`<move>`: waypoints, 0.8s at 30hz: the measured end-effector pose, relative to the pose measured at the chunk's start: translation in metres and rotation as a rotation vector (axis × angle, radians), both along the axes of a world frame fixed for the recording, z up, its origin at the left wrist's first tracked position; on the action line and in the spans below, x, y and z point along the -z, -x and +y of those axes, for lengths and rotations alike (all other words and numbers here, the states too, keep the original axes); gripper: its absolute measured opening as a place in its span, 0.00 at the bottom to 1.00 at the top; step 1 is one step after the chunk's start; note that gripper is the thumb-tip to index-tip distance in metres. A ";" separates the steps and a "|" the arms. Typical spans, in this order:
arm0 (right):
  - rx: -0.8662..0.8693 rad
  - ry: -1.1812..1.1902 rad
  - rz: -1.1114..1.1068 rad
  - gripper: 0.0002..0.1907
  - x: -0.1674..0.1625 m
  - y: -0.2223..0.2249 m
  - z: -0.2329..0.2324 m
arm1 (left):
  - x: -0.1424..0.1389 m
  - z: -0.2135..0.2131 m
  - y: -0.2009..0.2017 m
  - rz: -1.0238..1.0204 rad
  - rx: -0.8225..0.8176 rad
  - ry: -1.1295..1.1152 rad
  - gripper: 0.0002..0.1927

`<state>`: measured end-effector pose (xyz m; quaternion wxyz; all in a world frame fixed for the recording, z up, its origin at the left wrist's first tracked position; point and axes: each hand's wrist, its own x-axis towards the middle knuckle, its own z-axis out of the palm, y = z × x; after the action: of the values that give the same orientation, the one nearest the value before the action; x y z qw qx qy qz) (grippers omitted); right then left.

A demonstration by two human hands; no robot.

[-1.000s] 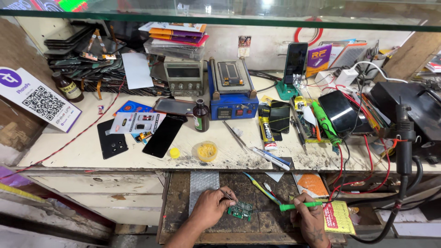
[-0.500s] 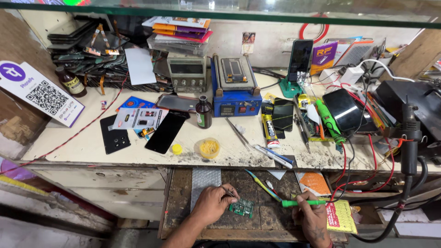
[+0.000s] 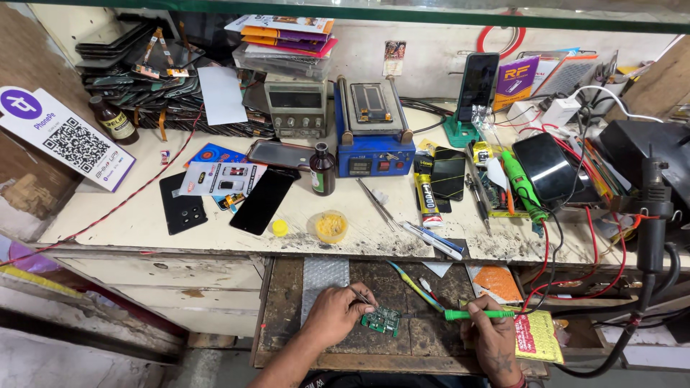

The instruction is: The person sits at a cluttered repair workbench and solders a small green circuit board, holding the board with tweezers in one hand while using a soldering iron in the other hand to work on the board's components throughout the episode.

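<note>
Left hand (image 3: 336, 313) steadies circuit board (image 3: 382, 320) — right hand (image 3: 493, 338) grips green soldering iron (image 3: 474, 314).

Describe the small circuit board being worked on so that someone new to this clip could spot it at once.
Below the cluttered workbench a dark pull-out tray sticks out. On it, between the left hand and the right hand, lies a small circuit board. It is the only green, flat rectangular piece there, at the tip of the green-handled tool.
</note>
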<state>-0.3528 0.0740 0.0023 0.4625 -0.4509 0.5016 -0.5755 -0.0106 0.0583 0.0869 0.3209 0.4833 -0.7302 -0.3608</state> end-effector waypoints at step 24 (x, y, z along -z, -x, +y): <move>-0.038 0.037 0.016 0.10 -0.004 -0.002 0.000 | -0.007 0.000 0.003 -0.110 -0.031 -0.189 0.06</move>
<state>-0.3511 0.0740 0.0061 0.4609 -0.4737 0.4857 -0.5721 -0.0133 0.0578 0.0936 0.2388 0.5418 -0.7019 -0.3959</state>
